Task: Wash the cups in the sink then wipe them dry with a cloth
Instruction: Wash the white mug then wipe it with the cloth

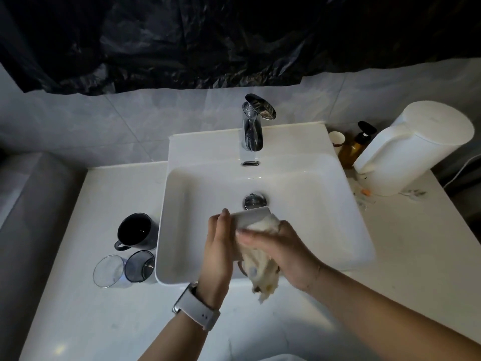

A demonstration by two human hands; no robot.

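Over the front of the white sink (338,230), my left hand (218,246) holds a white cup (251,216) by its side. My right hand (281,251) grips a whitish cloth (260,272) and presses it against the cup; the cloth's end hangs down below the hands. Much of the cup is hidden by the cloth and fingers. On the counter left of the sink stand a black mug (136,230), a clear glass (109,270) and a smoky grey glass (140,265).
A chrome tap (253,123) stands behind the basin, with the drain plug (255,200) below it. At the right back are a white kettle (413,149), an amber pump bottle (355,147) and a paper cup (337,140). Black plastic sheet covers the wall above.
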